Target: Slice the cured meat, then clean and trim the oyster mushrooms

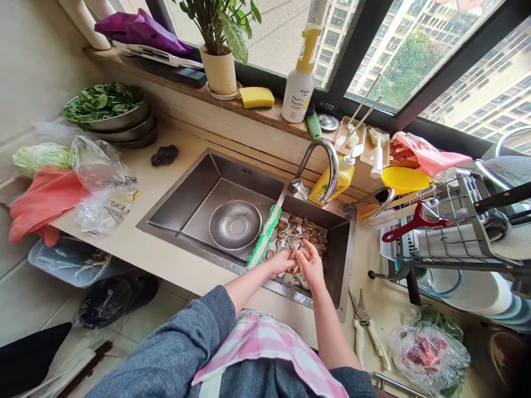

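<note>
My left hand (285, 263) and my right hand (311, 267) meet over the right basin of the sink (346, 265). Their fingers are closed together on a small mushroom (295, 251), mostly hidden by the fingertips. Below and beyond them, many brown and pale mushrooms (307, 229) lie in water in that basin. A green-and-white fuzzy strip (265, 236) covers the divider, just left of my hands. In the left basin lies a round metal strainer (235, 225). The curved faucet (332, 160) stands behind the basins.
Along the sill stand a plant pot (219, 71), a sponge (257, 98) and a pump bottle (297, 91). A dish rack (448, 237), shears (367, 329) and bagged meat (427, 351) are at right. Stacked bowls of greens (108, 105) and pink gloves (45, 199) are at left.
</note>
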### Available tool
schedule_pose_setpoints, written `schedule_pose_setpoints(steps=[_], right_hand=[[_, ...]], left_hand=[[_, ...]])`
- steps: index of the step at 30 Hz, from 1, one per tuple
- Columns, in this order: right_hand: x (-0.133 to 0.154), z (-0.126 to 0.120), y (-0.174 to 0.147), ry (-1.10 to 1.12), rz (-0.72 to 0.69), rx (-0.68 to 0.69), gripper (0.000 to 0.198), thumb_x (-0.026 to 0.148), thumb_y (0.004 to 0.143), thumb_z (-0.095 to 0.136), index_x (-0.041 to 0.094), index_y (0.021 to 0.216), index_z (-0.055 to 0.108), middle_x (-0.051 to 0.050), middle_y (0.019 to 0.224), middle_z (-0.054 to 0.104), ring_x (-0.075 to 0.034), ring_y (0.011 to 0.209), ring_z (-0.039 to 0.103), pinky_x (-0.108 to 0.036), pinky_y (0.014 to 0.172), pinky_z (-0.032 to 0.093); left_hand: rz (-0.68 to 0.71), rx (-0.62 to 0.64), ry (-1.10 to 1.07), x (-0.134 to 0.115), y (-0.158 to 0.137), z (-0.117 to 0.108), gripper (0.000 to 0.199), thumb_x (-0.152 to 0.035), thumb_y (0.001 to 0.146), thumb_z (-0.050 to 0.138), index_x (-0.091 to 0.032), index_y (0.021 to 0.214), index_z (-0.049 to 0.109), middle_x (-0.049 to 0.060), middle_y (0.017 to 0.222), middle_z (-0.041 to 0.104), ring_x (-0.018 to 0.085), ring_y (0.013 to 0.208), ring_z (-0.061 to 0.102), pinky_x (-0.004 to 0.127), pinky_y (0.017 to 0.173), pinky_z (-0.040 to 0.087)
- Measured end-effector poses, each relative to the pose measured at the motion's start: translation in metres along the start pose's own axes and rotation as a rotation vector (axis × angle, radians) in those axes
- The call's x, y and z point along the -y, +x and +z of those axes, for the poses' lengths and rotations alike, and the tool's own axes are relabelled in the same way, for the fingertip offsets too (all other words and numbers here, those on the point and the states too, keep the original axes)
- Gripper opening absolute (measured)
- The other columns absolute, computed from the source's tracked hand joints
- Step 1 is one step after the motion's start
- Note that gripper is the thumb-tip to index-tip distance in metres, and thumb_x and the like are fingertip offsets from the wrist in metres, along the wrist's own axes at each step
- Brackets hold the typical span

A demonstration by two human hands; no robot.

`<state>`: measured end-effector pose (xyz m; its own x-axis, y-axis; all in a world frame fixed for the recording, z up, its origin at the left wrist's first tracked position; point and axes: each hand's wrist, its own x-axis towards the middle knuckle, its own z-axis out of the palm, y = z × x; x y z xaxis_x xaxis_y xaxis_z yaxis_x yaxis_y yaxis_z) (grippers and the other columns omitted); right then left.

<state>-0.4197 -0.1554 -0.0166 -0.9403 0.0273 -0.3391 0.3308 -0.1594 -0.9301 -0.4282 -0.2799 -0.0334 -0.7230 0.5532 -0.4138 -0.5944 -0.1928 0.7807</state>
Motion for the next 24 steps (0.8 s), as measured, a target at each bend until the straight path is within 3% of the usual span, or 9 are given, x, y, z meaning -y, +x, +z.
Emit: schedule_pose_setpoints(steps=[5,10,13,15,17,20,22,24], right_hand=[[0.009,-0.001,0.0,0.013,0.063,0.041,0.057,0.04,0.07,0.062,0.023,0.122,0.049,0.006,0.057,0.054,-0.008,0.041,0.041,-0.021,0.038,0.035],[0.006,-0.001,0.002,0.022,0.013,0.007,0.047,0.039,0.064,0.07,0.021,0.105,0.057,0.001,0.072,0.064,-0.012,0.055,0.055,-0.023,0.049,0.044],[-0.006,-0.011,0.008,0.115,0.102,-0.029,0.047,0.044,0.068,0.066,0.024,0.108,0.054,-0.002,0.083,0.068,-0.015,0.069,0.063,-0.027,0.061,0.05],[-0.02,-0.023,0.016,0.076,0.21,-0.076,0.045,0.048,0.067,0.065,0.023,0.103,0.056,-0.005,0.087,0.069,-0.017,0.074,0.065,-0.028,0.062,0.051],[-0.035,-0.034,0.028,-0.031,0.302,-0.144,0.04,0.047,0.063,0.067,0.02,0.091,0.06,-0.005,0.077,0.069,-0.018,0.067,0.065,-0.027,0.055,0.049],[-0.055,-0.041,0.053,-0.132,0.362,-0.199,0.03,0.041,0.058,0.071,0.018,0.073,0.059,0.0,0.056,0.063,-0.015,0.048,0.06,-0.024,0.043,0.044],[-0.064,-0.041,0.075,-0.159,0.357,-0.203,0.026,0.037,0.058,0.071,0.018,0.065,0.055,0.003,0.047,0.057,-0.014,0.042,0.056,-0.024,0.041,0.042],[-0.068,-0.039,0.1,-0.191,0.319,-0.222,0.025,0.036,0.061,0.069,0.018,0.061,0.051,0.005,0.043,0.053,-0.013,0.039,0.054,-0.024,0.04,0.041]], left_hand=[[-0.041,0.099,-0.112,-0.008,-0.009,0.0,0.04,-0.043,0.064,0.071,-0.016,0.091,0.059,0.001,0.077,0.059,0.012,0.072,0.055,0.028,0.07,0.046],[-0.085,0.039,-0.082,-0.016,-0.011,0.003,0.035,-0.041,0.066,0.07,-0.015,0.086,0.057,-0.002,0.07,0.054,0.006,0.056,0.049,0.02,0.057,0.041],[-0.059,-0.043,-0.097,-0.027,-0.017,-0.005,0.035,-0.042,0.069,0.067,-0.015,0.088,0.054,-0.004,0.068,0.051,0.003,0.051,0.042,0.017,0.051,0.035],[0.007,-0.138,-0.121,-0.039,-0.024,-0.022,0.038,-0.042,0.071,0.066,-0.015,0.092,0.053,-0.004,0.067,0.049,0.002,0.049,0.038,0.016,0.047,0.031],[0.081,-0.288,-0.115,-0.052,-0.033,-0.048,0.039,-0.042,0.073,0.064,-0.014,0.098,0.05,-0.004,0.067,0.048,0.002,0.047,0.037,0.015,0.045,0.029],[0.115,-0.614,0.037,-0.066,-0.045,-0.098,0.041,-0.043,0.077,0.057,-0.015,0.105,0.048,-0.001,0.072,0.054,0.005,0.05,0.045,0.017,0.048,0.035],[0.029,-0.763,0.275,-0.067,-0.05,-0.129,0.043,-0.042,0.077,0.057,-0.014,0.109,0.048,0.006,0.087,0.061,0.014,0.071,0.058,0.025,0.062,0.045],[-0.08,-0.919,0.522,-0.06,-0.055,-0.151,0.051,-0.037,0.072,0.061,-0.012,0.114,0.048,0.015,0.107,0.06,0.025,0.099,0.057,0.035,0.08,0.045]])
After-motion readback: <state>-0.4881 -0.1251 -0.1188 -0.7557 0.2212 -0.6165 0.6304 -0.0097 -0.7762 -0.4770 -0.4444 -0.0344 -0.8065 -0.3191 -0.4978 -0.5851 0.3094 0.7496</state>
